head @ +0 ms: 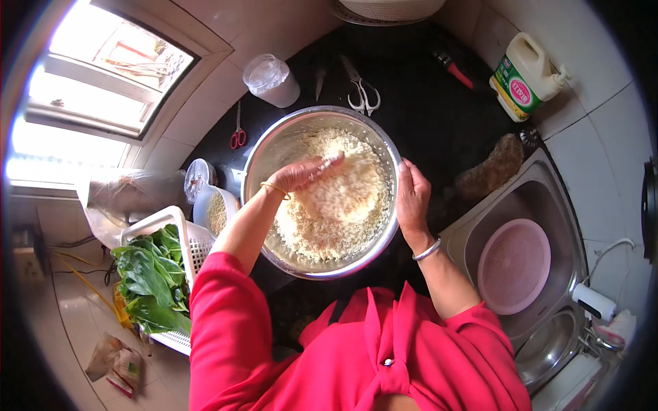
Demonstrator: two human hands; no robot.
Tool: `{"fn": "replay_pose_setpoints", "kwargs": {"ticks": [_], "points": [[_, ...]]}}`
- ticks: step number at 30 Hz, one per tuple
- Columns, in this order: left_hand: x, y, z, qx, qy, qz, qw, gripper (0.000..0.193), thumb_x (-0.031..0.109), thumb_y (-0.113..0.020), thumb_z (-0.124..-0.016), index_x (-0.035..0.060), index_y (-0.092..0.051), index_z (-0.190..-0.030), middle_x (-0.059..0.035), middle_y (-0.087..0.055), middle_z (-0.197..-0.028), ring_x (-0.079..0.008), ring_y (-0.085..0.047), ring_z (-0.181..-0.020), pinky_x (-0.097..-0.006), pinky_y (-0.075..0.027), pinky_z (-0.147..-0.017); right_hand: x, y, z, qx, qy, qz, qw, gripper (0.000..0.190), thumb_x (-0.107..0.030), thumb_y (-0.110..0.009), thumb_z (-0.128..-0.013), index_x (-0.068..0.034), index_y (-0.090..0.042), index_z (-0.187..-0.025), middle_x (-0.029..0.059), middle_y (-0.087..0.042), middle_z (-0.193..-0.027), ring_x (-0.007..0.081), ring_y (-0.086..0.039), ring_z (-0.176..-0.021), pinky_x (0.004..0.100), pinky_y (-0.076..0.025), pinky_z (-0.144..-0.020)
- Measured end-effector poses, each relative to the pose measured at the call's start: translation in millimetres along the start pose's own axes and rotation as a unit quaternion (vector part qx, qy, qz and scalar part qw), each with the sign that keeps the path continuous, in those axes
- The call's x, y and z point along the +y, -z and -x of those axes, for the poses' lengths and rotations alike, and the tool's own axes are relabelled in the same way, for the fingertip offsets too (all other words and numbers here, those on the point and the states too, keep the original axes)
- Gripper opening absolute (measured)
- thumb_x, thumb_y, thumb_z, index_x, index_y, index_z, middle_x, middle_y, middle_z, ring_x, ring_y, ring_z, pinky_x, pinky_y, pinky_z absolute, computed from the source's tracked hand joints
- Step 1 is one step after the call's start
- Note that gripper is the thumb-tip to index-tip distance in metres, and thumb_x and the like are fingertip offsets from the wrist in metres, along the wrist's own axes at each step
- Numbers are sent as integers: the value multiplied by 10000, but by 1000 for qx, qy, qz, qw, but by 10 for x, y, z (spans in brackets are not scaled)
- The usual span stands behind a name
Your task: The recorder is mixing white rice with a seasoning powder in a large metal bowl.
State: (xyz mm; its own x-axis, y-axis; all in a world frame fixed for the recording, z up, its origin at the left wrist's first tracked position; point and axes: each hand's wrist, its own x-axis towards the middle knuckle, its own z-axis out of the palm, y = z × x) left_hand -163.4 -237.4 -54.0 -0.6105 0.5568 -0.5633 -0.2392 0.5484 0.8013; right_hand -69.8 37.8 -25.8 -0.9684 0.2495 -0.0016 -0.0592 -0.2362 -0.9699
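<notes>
A large stainless steel bowl (321, 275) stands on the dark countertop before me, with pale rice-like grains (334, 226) inside. My left hand (308, 172) is over the grains in the bowl, fingers pointing right, with some grains stuck to them; the grains beside it are blurred. Whether it holds any is not clear. My right hand (413, 195) grips the bowl's right rim, thumb at the edge. Beyond the bowl lie white-handled scissors (364, 95) and a small knife (320, 83). A clear jar of white powder (272, 82) stands at the back left, near red-handled scissors (238, 134).
On the left are a white basket (198, 246) of green leaves (154, 277) and a small bowl of beans or grains (217, 210). To the right, a sink (473, 241) holds a pink basin (514, 267). A detergent jug (527, 77) stands at the back right.
</notes>
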Motion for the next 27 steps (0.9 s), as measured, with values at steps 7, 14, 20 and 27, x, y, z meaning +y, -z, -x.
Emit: {"fn": "replay_pose_setpoints", "kwargs": {"ticks": [7,14,20,27], "points": [[1026,-898,589,206,-19,-210,956,514,403,-373,-951,-4,-461,-1253,-191,-495,-1256,-310,-430,-1196,-333,-323,-1012,116,122,-74,18,32,1,999,286,-192,-455,-948,49,-594,-1011,29,-616,-813,73,-521,-736,242,-448,-673],[100,-871,927,318,87,475,816,662,568,-447,-875,66,-405,-1304,-132,-477,-1275,-213,-490,-1140,-419,-437,-888,178,162,-78,15,12,-23,1000,292,-192,-451,-954,53,-586,-1037,30,-617,-848,75,-521,-758,242,-450,-686],[-172,-965,352,273,109,542,787,653,594,-453,-856,88,-486,-1268,-105,-570,-1191,-219,-573,-1047,-387,-488,-845,117,122,-57,14,10,-11,1000,288,-188,-441,-954,48,-586,-1032,35,-619,-836,74,-515,-755,244,-446,-684],[566,-923,190,192,22,563,803,677,489,-527,-778,109,-426,-1329,-105,-160,-1492,-359,68,-1365,-592,120,-1060,119,150,-78,-1,41,28,999,288,-199,-437,-953,45,-586,-987,37,-609,-780,83,-511,-720,257,-438,-650]]}}
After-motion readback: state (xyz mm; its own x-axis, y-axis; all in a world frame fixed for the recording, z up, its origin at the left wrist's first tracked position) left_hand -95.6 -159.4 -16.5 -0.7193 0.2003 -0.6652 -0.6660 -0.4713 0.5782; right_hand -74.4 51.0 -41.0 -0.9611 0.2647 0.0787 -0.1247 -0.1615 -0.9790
